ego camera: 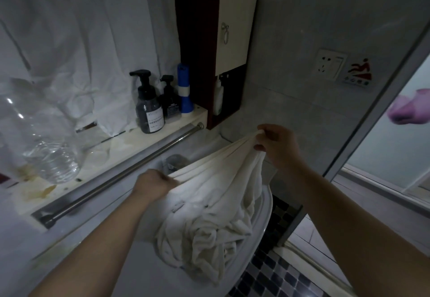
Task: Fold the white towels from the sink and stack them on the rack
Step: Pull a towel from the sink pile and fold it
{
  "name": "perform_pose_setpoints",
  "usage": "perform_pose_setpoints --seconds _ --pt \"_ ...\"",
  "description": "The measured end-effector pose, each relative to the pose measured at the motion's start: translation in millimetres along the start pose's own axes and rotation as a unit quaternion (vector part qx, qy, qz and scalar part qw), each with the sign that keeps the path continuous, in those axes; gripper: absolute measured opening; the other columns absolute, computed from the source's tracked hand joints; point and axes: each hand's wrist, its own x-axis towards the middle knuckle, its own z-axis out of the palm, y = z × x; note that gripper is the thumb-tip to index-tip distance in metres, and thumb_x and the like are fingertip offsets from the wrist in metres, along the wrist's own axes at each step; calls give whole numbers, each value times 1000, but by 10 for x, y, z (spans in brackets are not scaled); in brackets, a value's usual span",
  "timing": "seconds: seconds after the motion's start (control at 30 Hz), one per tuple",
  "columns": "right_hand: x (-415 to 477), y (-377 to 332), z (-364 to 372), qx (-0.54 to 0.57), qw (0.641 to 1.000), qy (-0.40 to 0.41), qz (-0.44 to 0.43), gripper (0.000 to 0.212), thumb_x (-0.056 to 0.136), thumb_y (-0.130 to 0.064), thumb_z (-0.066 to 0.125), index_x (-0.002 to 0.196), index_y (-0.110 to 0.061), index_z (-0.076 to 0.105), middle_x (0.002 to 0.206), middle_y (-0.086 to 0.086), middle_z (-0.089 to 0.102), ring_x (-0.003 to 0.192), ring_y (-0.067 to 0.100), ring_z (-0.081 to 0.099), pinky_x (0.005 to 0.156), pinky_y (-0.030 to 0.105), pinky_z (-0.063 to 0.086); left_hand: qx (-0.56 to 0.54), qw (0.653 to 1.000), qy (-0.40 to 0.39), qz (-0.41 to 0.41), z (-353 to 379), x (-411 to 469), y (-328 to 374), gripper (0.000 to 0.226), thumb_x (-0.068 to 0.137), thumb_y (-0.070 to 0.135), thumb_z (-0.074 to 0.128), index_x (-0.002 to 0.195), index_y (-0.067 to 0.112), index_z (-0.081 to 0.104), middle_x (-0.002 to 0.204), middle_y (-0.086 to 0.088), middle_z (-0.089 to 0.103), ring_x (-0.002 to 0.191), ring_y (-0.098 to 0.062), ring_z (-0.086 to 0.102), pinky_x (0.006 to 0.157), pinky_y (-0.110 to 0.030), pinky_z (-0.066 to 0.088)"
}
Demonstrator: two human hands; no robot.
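While one towel is stretched between both hands at the centre of the frame, nothing folded shows on the rail, likely the rack, that runs from lower left towards the centre. The task therefore looks barely begun: this towel is only being spread, and all the folding and stacking is left.

The sink, lower centre, holds a crumpled heap of white cloth, and the towel's lower part runs into it. I cannot tell how many towels it holds.

The right hand, right of centre, pinches one bunched corner with curled fingers. The left hand, lower and further left, grips the other end in a fist.

On the shelf above the rail, a clear bottle at the left looks nearly empty, and a pump bottle holds dark liquid.
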Motion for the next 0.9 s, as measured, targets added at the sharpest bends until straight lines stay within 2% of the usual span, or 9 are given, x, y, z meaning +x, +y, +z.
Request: perform_pose_setpoints --seconds 0.17,0.23,0.33,0.43,0.5,0.57,0.63,0.73,0.9 --pt "86 -25 -19 11 1000 15 1 21 89 -10 68 96 -29 72 83 -13 75 78 13 75 70 28 62 -103 995 10 1 -169 54 92 34 79 35 75 60 8 71 49 -1 67 41 -3 61 39 -13 38" --pt "112 -35 -44 32 999 27 8 19 89 -7 68 98 -24 72 83 -4 75 79 15 75 71 29 62 -127 992 -3 9 -210 44 116 30 79 34 76 63 9 71 51 -1 68 44 -6 64 42 -12 42" --pt "136 -26 -67 60 998 30 17 20 89 -4 69 102 -18 72 92 5 73 81 17 75 71 29 61 -168 984 -63 -4 -119 52 108 18 82 23 79 83 6 73 67 -9 74 64 -17 73 67 -25 60" --pt "130 -15 -13 78 997 22 21 20 89 -3 69 99 -20 72 94 8 73 83 19 75 70 28 61 -275 951 -136 -45 79 1 51 22 89 14 74 107 6 65 92 -14 74 72 -16 71 57 -23 58" --pt "117 -19 21 78 997 13 20 22 88 -4 70 96 -24 74 95 8 73 83 18 75 71 29 61 -330 927 -166 -66 209 -15 42 22 91 16 72 109 8 62 98 -11 71 80 -16 68 54 -21 56" --pt "103 -15 44 78 997 3 18 26 85 -4 71 93 -28 75 93 5 75 85 18 75 71 30 62 -369 906 -185 -93 331 -21 47 14 92 14 71 100 9 62 74 -4 66 64 -8 61 49 -19 52" --pt "94 -11 60 79 997 -7 14 27 84 -3 72 92 -29 76 89 1 77 86 19 75 72 30 62 -404 885 -199 -117 448 -25 63 11 94 10 67 89 9 58 49 3 44 41 -4 40 43 -19 45" --pt "105 -5 52 79 997 -4 14 26 85 -3 71 92 -28 75 87 0 77 86 20 75 72 31 62 -455 856 -196 -147 528 -24 65 21 94 8 66 78 10 52 47 1 34 38 -6 32 41 -18 42" --pt "147 17 2 91 996 -4 26 25 87 -1 70 95 -24 74 86 -3 77 86 19 75 71 29 61 -486 834 -191 -180 491 28 14 11 94 7 66 87 6 57 51 0 41 34 -3 34 36 -15 38"
